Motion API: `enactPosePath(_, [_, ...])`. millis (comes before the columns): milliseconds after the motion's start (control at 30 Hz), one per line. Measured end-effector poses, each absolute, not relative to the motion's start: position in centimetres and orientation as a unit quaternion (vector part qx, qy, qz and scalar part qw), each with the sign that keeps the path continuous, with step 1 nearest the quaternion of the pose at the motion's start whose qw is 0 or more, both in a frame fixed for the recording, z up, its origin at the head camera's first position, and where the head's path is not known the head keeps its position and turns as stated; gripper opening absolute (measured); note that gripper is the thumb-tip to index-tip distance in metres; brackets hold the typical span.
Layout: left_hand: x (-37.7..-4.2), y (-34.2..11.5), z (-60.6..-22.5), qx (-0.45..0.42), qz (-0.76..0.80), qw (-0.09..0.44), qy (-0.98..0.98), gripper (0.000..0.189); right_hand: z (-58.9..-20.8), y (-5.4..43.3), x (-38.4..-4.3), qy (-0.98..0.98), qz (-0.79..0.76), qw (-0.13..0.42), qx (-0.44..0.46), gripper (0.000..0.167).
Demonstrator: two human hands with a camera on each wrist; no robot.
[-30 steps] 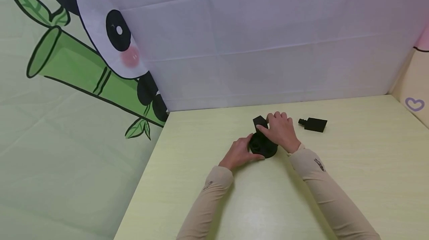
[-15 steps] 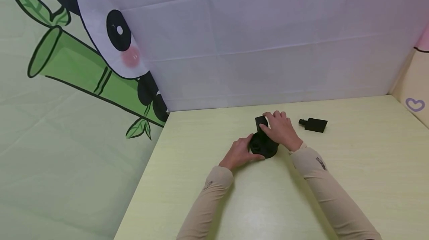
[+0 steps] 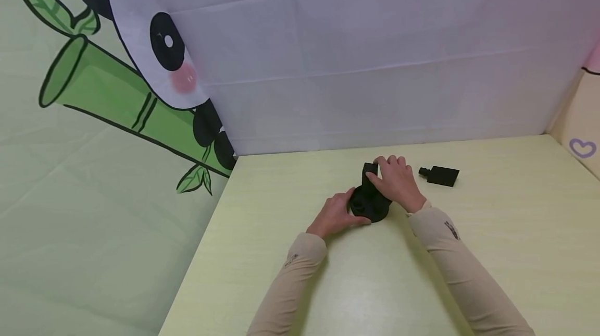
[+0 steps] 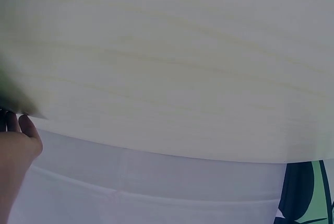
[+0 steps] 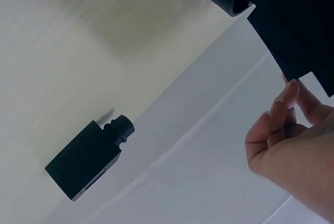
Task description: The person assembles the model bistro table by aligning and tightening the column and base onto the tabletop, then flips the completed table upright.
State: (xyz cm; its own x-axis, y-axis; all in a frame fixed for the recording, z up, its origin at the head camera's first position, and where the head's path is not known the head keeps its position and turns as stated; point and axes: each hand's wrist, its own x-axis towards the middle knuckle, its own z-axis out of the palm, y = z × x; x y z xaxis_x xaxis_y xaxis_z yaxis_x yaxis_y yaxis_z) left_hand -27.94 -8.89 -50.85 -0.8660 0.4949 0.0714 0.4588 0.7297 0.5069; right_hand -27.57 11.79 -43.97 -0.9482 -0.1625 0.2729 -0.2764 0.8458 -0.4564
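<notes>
A black round base point(image 3: 376, 212) stands on the table, with a black rectangular block point(image 3: 369, 171) rising from its far side. My left hand point(image 3: 333, 214) grips the base from the left, thumb at its near edge. In the left wrist view only part of the left hand point(image 4: 18, 145) shows, at the left edge. My right hand point(image 3: 397, 182) pinches the block's upper part. In the right wrist view, the right hand point(image 5: 292, 135) has its fingertips at the end of the dark block point(image 5: 282, 41). The joint between block and base is partly hidden by the hand.
A second black block with a ridged round neck point(image 3: 440, 175) lies right of the right hand, its neck pointing left. The pale wood-grain table point(image 3: 281, 294) meets a whitish cloth backdrop point(image 3: 375, 91) behind. A printed green cloth point(image 3: 94, 221) hangs at the left.
The block in my right hand has turned and shifted slightly right over the base, and the right hand moved right with it. The left hand and base have stayed in place.
</notes>
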Motion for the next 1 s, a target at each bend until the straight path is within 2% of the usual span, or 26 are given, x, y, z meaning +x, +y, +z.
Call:
enactPosePath(133, [-27.9,-8.8,-50.7,0.257,0.263,0.033,0.929,0.091,-43.9,12.0,-27.5,-0.955,0.253,0.124,0.098,0.046])
enactPosePath(533, [-27.7,-8.9,-50.8,0.255,0.263,0.039,0.930,0.091,-44.3,12.5,-27.1,-0.957,0.258,0.102,0.082,0.050])
enactPosePath(767, [-27.8,-8.8,-50.8,0.258,0.256,0.033,0.931,0.091,-44.2,13.1,-27.1,-0.953,0.257,0.087,0.138,0.054])
enactPosePath(1000, [-27.9,-8.8,-50.8,0.257,0.258,0.037,0.931,0.093,-44.3,13.5,-27.1,-0.952,0.256,0.097,0.135,0.057])
